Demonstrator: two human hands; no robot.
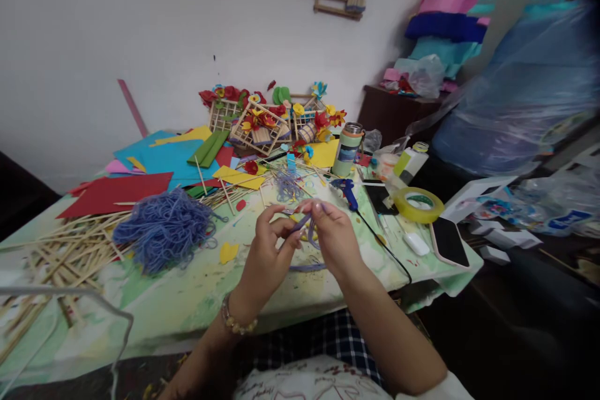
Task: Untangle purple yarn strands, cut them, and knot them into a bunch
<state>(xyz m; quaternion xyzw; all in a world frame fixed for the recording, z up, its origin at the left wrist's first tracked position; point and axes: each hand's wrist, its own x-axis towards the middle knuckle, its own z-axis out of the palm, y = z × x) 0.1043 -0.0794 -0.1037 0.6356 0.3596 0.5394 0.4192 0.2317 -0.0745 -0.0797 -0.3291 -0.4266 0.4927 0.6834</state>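
Purple yarn point(301, 224) is pinched tight in both left hand point(267, 251) and right hand point(340, 242), over the near middle of the surface point(194, 303). One slackened pinch could tangle it! Near edge runs close below, some room lies left, a glue gun point(347, 192) crowds the far right.

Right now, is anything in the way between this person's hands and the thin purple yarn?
Nothing visible: the left hand and right hand both hold the thin purple yarn. Off to the left, a small yellow scrap lies between the left hand and the tangled blue-purple yarn heap.
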